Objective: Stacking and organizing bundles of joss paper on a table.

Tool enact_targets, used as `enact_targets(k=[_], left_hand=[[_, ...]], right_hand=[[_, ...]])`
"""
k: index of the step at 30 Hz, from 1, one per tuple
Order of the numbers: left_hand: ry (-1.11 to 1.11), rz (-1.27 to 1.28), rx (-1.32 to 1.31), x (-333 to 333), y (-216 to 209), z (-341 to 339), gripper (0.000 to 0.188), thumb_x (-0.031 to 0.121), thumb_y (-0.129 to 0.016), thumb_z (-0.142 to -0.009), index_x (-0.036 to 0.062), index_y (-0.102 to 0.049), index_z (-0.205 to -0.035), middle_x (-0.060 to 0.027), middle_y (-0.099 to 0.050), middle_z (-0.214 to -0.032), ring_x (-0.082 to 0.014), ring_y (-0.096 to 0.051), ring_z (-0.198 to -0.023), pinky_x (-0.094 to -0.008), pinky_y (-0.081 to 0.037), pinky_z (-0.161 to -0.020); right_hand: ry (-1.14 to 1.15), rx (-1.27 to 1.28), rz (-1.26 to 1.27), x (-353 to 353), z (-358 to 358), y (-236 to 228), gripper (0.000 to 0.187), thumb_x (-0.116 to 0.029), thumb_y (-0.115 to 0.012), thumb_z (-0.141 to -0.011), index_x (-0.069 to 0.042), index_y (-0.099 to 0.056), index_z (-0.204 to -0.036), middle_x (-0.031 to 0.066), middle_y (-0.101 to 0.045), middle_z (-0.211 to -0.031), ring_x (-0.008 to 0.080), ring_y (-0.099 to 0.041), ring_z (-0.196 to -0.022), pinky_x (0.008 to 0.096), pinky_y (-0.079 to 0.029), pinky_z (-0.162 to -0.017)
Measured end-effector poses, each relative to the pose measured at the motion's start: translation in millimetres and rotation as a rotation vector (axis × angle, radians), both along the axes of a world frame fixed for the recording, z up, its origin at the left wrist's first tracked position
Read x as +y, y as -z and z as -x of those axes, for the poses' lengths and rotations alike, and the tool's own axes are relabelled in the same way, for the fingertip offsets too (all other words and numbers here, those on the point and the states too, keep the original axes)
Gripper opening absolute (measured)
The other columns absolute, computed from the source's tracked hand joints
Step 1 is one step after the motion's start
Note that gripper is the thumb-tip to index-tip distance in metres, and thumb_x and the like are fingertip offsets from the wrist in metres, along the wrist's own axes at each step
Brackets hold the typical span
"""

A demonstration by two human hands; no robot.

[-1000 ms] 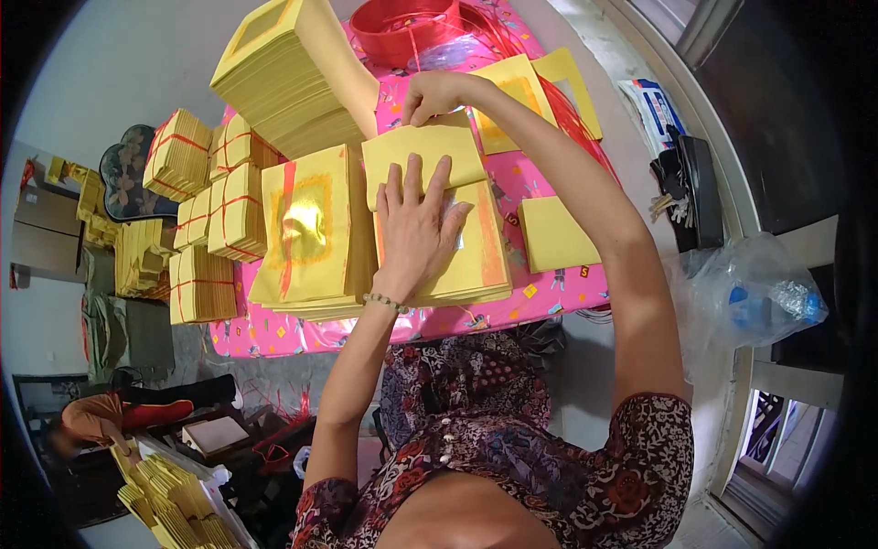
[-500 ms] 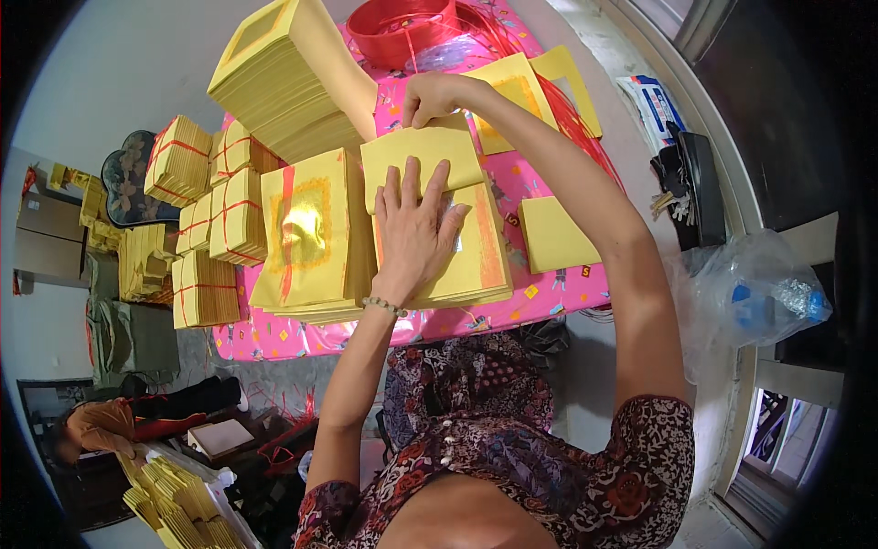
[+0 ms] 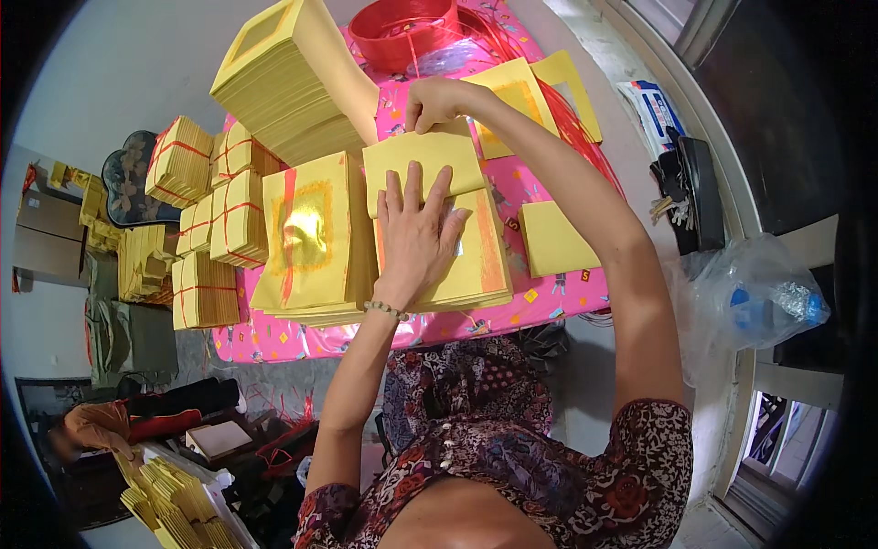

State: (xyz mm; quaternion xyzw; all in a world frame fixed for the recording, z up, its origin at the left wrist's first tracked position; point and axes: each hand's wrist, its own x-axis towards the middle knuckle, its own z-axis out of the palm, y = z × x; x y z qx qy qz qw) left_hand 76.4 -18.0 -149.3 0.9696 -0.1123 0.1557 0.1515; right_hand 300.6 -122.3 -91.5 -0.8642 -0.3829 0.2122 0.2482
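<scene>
While the left hand [image 3: 416, 240] lies flat, fingers slightly apart, on the folded yellow paper [image 3: 430, 151] in the head view, the right hand [image 3: 441, 102] curls at that paper's far edge; I cannot tell whether its fingers pinch it. The folded paper lies beneath the left fingertips, on the far part of 1 yellow stack [image 3: 474, 261], just beside a gold-squared stack [image 3: 315, 224] on the left.
</scene>
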Motion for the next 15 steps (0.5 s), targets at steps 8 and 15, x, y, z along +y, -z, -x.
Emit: enact_targets(k=[8, 15], left_hand=[[0.023, 0.022, 0.023, -2, -3, 0, 0.059, 0.048, -0.053, -0.098, 0.02, -0.044, -0.149, -0.027, -0.032, -0.154, -0.0547, -0.022, -0.142, -0.0631, -0.019, -0.115], [0.016, 0.009, 0.037, 0, -1, -1, 0.056, 0.047, -0.05, -0.1, 0.0245, -0.042, -0.151, -0.0248, -0.031, -0.156, -0.0528, -0.021, -0.144, -0.0615, -0.018, -0.116]], right_hand=[[-0.002, -0.014, -0.015, -5, -4, 8, 0.026, -0.008, -0.074, -0.075, -0.008, -0.078, -0.1, 0.0091, -0.076, -0.088, 0.0176, -0.071, -0.079, 0.0318, -0.055, -0.068], [-0.009, -0.016, -0.099, -16, 7, 5, 0.026, -0.01, -0.073, -0.077, -0.009, -0.078, -0.103, 0.0079, -0.076, -0.09, 0.0178, -0.071, -0.082, 0.0322, -0.055, -0.074]])
